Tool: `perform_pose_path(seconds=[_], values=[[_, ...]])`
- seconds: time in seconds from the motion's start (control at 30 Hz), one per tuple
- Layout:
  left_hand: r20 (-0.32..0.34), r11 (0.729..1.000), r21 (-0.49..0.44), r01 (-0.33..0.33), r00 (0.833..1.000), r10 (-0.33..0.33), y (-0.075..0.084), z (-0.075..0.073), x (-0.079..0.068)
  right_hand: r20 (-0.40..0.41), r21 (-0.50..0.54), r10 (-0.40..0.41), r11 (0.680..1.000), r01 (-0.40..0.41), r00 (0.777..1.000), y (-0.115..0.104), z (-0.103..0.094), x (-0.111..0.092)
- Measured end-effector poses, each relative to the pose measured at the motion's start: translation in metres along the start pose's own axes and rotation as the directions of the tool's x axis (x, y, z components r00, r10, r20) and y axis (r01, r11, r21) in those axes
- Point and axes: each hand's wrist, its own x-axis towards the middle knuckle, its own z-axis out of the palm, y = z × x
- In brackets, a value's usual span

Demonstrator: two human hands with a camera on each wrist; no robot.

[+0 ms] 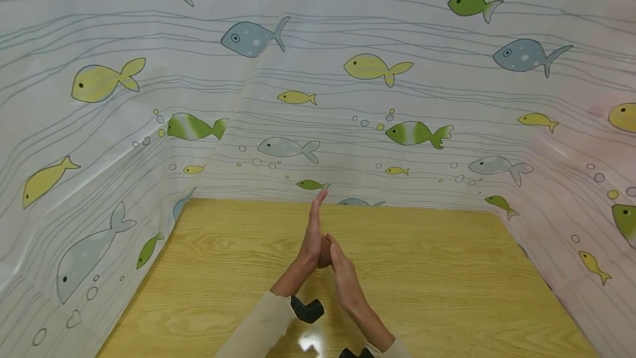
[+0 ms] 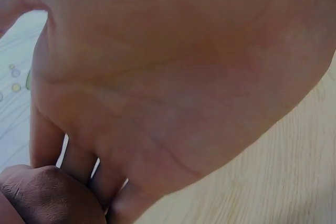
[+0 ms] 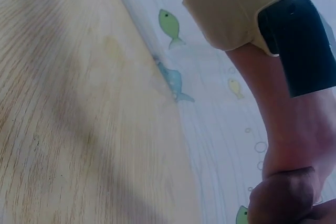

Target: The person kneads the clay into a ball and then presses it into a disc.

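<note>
A rounded brown lump that looks like modelling clay sits between my two palms, above the table. My left hand stands upright on its left side, fingers straight and pointing away. From the other side my right hand presses against it, fingers extended and lying lower than the left ones. In the left wrist view the flat left palm fills the picture, and the clay covers part of the fingers. The right wrist view shows the clay against the left hand, below the sleeve and a dark wrist camera.
Below the hands is a wood-grain table. White sheeting printed with fish encloses it at the back, left and right. A bright light reflection lies on the tabletop near the forearms.
</note>
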Motion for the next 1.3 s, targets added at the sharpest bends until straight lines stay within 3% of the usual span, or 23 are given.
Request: perform_pose_path(seconds=[0.27, 0.4, 0.53, 0.8, 0.9, 1.13, 1.3], values=[[-0.033, 0.997, 0.025, 0.079, 0.996, -0.078, 0.001, -0.004, -0.001, 0.014, -0.01, -0.025, 1.0, 0.025, 1.0, -0.009, 0.001, -0.004], [-0.008, 0.996, -0.015, 0.091, 0.996, -0.092, -0.001, -0.004, 0.0, -0.012, -0.03, -0.05, 0.998, 0.05, 0.999, -0.014, 0.0, -0.007], [0.023, 0.991, -0.066, 0.116, 0.993, -0.115, -0.013, -0.006, 0.005, -0.034, -0.052, -0.095, 0.994, 0.093, 0.995, -0.018, 0.001, -0.009], [0.02, 0.986, -0.077, 0.147, 0.989, -0.146, -0.037, -0.012, 0.012, -0.014, -0.097, -0.156, 0.983, 0.154, 0.988, -0.019, 0.004, -0.006], [0.05, 0.979, -0.111, 0.171, 0.985, -0.166, -0.04, -0.014, 0.012, 0.01, -0.117, -0.174, 0.978, 0.174, 0.985, -0.02, 0.004, -0.004], [0.17, 0.959, -0.112, 0.261, 0.956, -0.241, -0.045, -0.014, 0.009, 0.025, -0.138, -0.198, 0.97, 0.199, 0.98, -0.02, 0.004, -0.001], [0.218, 0.943, -0.177, 0.283, 0.945, -0.243, -0.047, -0.012, 0.006, 0.027, -0.158, -0.2, 0.967, 0.202, 0.979, -0.025, 0.005, 0.003]])
